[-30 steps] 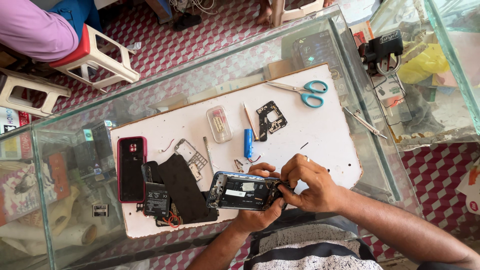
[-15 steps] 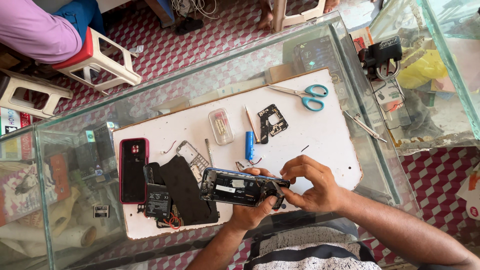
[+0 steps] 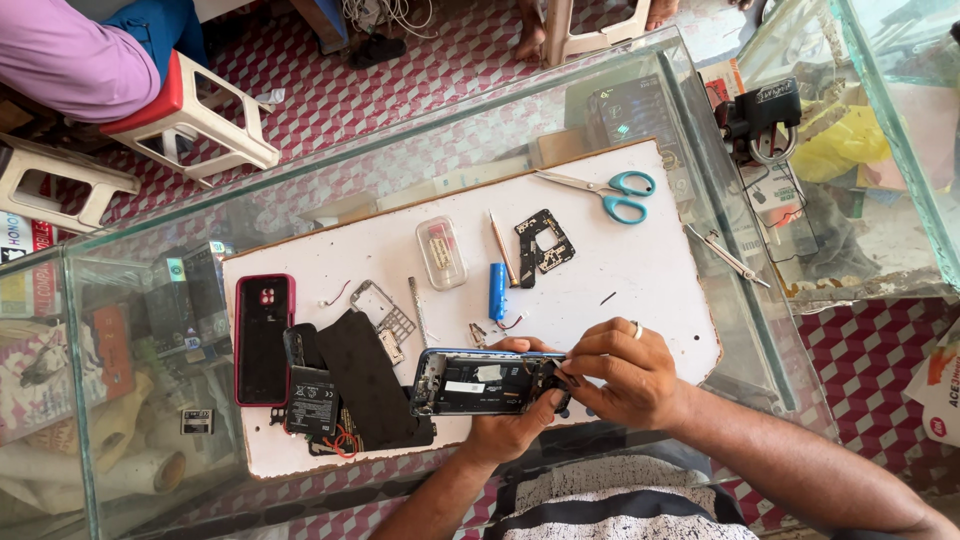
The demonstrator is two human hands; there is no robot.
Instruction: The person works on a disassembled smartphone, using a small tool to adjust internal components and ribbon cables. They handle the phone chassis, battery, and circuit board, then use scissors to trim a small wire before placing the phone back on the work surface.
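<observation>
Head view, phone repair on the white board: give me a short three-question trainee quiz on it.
1. True or false: the scissors lie closed beside the red phone case.
2. Which hand supports the opened phone from beneath? A) left hand B) right hand
3. What small blue thing lies on the white board just above the opened phone?

Key:
1. False: they lie open at the board's far right corner, away from the case.
2. A; the right hand's fingertips work at the phone's right end.
3. A blue cylinder.

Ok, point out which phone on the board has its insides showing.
The blue-framed phone held in both hands, its circuitry bare. The other, in a red case, lies closed at the white board's left end.
</observation>
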